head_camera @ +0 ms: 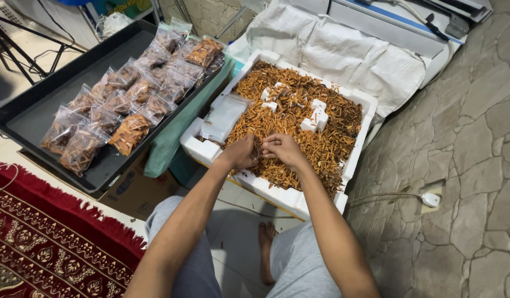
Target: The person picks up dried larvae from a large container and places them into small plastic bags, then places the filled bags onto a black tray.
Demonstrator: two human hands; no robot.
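Note:
A white foam box [361,99] in front of me is filled with thin orange-brown snack sticks [332,138]. Both my hands meet over its near side. My left hand [241,152] is closed around a bunch of sticks. My right hand [282,148] touches it, fingers curled on the same bunch. A stack of empty clear bags [224,116] lies on the box's left edge. Small white foam pieces [316,117] rest on top of the sticks.
A black tray [39,110] at left carries several clear bags filled with sticks [131,131]. A red patterned rug [45,243] lies at lower left. White sacks [348,49] sit behind the box. A white plug and cable [430,198] lie on the stone floor at right.

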